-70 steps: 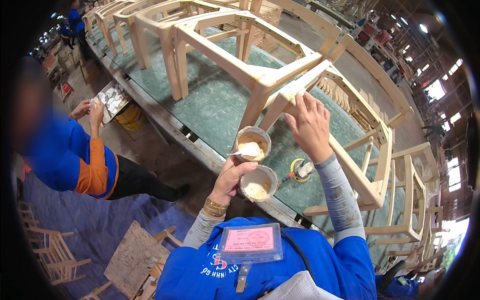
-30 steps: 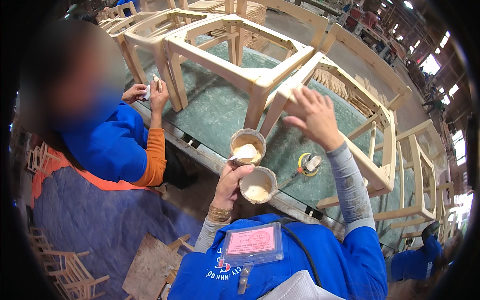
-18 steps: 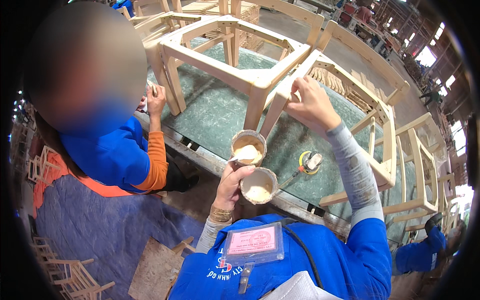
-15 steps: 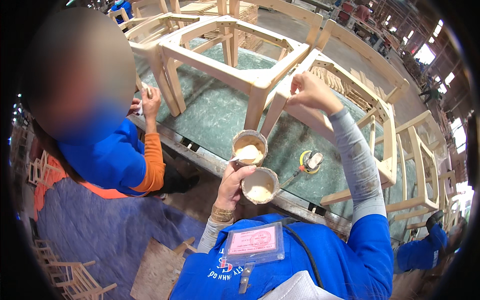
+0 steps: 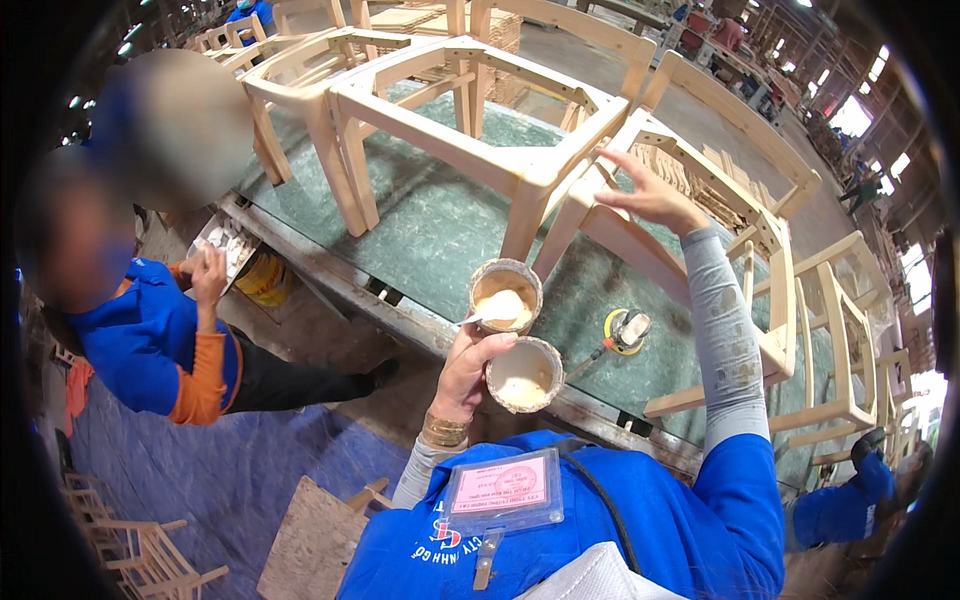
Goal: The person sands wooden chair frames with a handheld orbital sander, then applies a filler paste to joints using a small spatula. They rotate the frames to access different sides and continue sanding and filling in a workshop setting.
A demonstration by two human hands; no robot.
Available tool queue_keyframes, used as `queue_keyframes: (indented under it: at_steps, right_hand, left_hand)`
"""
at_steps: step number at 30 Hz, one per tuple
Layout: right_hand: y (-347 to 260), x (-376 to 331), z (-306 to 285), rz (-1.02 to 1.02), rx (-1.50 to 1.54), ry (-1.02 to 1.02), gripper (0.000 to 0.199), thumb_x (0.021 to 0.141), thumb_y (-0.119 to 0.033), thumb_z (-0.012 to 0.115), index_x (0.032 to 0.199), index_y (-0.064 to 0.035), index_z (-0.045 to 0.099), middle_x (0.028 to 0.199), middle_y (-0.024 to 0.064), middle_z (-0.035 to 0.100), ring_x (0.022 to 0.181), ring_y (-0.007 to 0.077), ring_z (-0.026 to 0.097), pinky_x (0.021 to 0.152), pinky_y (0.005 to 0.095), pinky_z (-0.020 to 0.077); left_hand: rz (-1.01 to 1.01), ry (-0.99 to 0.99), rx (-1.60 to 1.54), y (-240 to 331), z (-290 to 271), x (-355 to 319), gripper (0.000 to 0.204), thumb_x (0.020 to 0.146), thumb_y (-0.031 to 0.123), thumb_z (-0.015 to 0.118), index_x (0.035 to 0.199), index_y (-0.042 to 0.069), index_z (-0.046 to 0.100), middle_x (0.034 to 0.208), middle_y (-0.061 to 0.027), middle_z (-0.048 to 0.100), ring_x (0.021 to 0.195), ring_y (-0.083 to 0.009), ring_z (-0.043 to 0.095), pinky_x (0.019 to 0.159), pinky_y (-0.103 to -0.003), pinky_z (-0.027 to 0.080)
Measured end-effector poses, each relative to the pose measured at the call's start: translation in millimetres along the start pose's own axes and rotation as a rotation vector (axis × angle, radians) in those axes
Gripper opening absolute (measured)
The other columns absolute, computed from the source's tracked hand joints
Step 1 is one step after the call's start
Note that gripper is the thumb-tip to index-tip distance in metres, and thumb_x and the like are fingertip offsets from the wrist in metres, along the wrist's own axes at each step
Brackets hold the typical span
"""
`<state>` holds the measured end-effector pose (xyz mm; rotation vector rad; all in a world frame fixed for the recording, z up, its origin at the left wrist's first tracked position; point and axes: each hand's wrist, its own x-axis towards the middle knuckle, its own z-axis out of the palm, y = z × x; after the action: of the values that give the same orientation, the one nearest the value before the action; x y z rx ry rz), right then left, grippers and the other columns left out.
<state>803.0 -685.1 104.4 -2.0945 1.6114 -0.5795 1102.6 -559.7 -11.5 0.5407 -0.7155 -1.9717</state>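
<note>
My left hand [image 5: 466, 368] is closed round two crusted cups held side by side, in front of the table edge. Tan paste fills part of the upper cup [image 5: 489, 277], and a pale, spoon-like piece rests in it. The lower cup [image 5: 497, 386] has a thin pale residue inside. Over the front corner of a pale wooden chair frame [image 5: 640, 250], my right hand [image 5: 655, 195] has its fingers spread, with nothing visible in them. I cannot tell whether its fingertips touch the wood. Left of it stands another wooden chair [image 5: 430, 130].
On the green tabletop [image 5: 420, 250] lies a round sander-like tool [image 5: 628, 330] with a yellow rim and hose. More chairs [image 5: 840, 340] stand at the right. A co-worker in blue [image 5: 150, 340] stands at the left by a yellow bucket [image 5: 265, 278]. A blue sheet [image 5: 270, 470] covers the floor.
My right hand's fingers have gone from bunched together to spread, near the same chair corner. The co-worker has moved left, away from the table. My left hand keeps both cups.
</note>
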Motion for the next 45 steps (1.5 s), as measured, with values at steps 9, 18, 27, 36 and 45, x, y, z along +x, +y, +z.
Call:
queue_keyframes:
  at_steps: [9,18,27,36,45]
  right_hand:
    - [-30.3,-43.8,42.1,-0.029,-0.544,0.301,0.049,0.086,-0.038,0.057,0.123,-0.0068,0.055,0.131,0.0173,0.049,0.127,0.0343,0.04,0.106,0.0466,0.0296]
    - [-75.4,-121.7,98.1,-0.216,-0.168,0.39,0.015,0.074,-0.011,0.07,0.08,-0.0044,0.059,0.102,0.0138,0.063,0.095,0.0306,0.06,0.088,0.04,0.0454]
    - [-103.3,-92.9,88.7,-0.406,-0.28,0.122,0.014,0.064,-0.007,0.062,0.077,-0.0104,0.068,0.08,0.0079,0.05,0.08,0.0255,0.05,0.069,0.0363,0.0408]
    - [-78.5,-95.7,79.1,-0.354,-0.038,-0.055,0.018,0.066,-0.011,0.068,0.083,-0.0077,0.062,0.084,0.0083,0.057,0.083,0.0264,0.056,0.077,0.036,0.044]
    - [-39.0,-108.4,19.5,-0.015,0.795,0.281,0.02,0.085,-0.011,0.063,0.099,0.0029,0.061,0.086,0.0069,0.066,0.074,0.0115,0.064,0.064,0.0225,0.052]
  left_hand:
    - [-0.001,-0.011,0.016,-0.9,0.8,5.3,0.056,0.076,0.008,0.066,0.126,0.001,0.044,0.114,-0.0073,0.056,0.101,-0.0138,0.056,0.087,-0.028,0.046]
    - [0.007,-0.025,0.074,4.0,1.1,8.7,0.057,0.075,0.007,0.066,0.127,0.002,0.043,0.115,-0.0069,0.055,0.104,-0.014,0.054,0.09,-0.028,0.044]
    - [0.009,-0.164,0.267,-4.5,15.1,8.6,0.085,0.07,0.004,0.073,0.141,0.003,0.026,0.13,-0.0085,0.045,0.119,-0.0171,0.045,0.101,-0.031,0.037]
    - [-0.107,-0.194,0.24,-6.3,30.0,22.0,0.088,0.068,0.003,0.076,0.141,0.003,0.027,0.132,-0.0065,0.044,0.122,-0.0157,0.044,0.104,-0.032,0.035]
    - [-0.06,-0.23,0.327,-12.9,33.7,44.2,0.08,0.07,0.004,0.071,0.139,0.0,0.03,0.13,-0.0081,0.046,0.119,-0.0161,0.046,0.101,-0.03,0.036]
